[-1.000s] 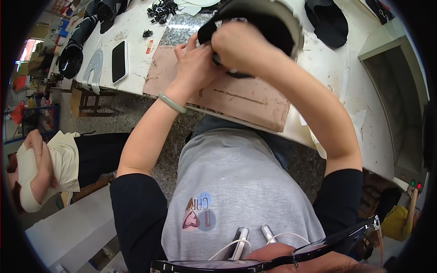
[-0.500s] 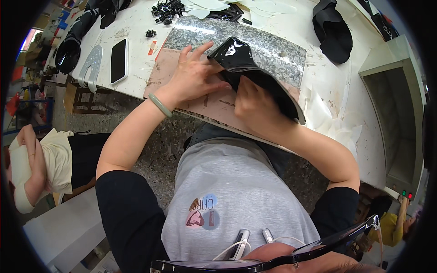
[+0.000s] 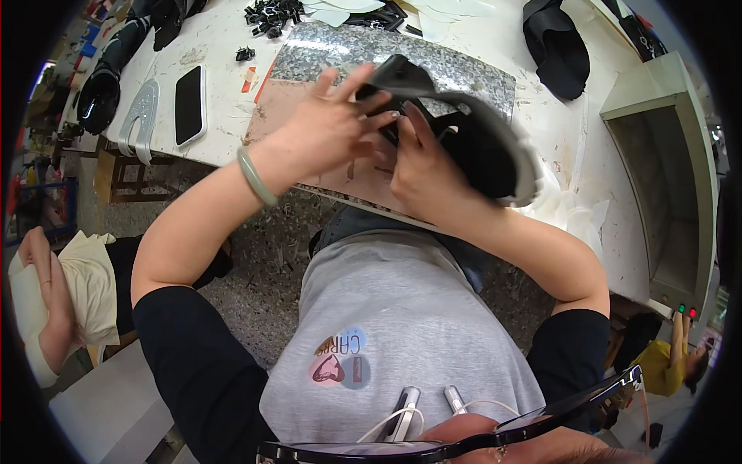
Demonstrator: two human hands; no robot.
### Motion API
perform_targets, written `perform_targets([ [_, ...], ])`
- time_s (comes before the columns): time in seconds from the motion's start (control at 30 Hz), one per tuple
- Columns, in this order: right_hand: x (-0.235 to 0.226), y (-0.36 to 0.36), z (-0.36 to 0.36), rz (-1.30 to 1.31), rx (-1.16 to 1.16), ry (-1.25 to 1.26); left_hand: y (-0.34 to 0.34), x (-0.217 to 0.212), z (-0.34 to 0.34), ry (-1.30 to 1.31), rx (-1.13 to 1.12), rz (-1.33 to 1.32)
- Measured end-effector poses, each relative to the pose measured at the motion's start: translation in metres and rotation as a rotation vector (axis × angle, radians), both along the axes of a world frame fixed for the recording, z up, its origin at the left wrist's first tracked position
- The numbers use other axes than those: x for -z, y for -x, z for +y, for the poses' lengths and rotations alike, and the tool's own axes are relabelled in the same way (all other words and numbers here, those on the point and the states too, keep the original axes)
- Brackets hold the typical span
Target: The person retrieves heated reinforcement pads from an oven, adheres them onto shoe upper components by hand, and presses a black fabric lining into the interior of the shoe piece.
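Observation:
A glossy black shoe upper [image 3: 483,147], smeared by motion, is held up over the work board. My right hand [image 3: 423,166] is closed on its near edge, with the thumb and fingers at the opening. My left hand [image 3: 328,124], a pale green bangle on its wrist, is at the upper's left end. Its fingers are spread, some reaching against or just in front of the black material; whether they touch it I cannot tell. Beneath lies a board with a speckled grey stone part [image 3: 325,50] and a pinkish part [image 3: 270,116].
A phone [image 3: 191,104] and grey curved pieces [image 3: 141,116] lie on the left, near black boot-like parts [image 3: 99,100]. Black clips [image 3: 274,15] and pale cut pieces [image 3: 440,19] sit at the back. At right are another black upper [image 3: 558,54] and an open metal box [image 3: 672,193].
The upper has turned and swung in my hands, its near right edge now blurred. My left fingers have loosened and spread away from it. The view has shifted slightly.

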State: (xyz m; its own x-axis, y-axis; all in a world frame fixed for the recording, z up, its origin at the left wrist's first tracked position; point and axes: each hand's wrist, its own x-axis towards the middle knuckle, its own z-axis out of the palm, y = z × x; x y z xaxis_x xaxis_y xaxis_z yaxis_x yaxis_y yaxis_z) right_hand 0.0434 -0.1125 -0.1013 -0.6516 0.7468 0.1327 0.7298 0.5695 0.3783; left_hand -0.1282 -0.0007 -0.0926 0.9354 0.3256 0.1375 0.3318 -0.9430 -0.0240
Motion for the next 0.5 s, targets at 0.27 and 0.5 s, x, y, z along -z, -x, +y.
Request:
perform_targets([
  [0.27, 0.005, -0.003, -0.005, 0.125, 0.012, 0.002, 0.013, 0.003, -0.019, 0.023, -0.095, -0.024],
  [0.5, 0.014, 0.005, -0.014, 0.087, 0.035, 0.001, 0.001, 0.003, -0.034, -0.026, -0.138, -0.099],
])
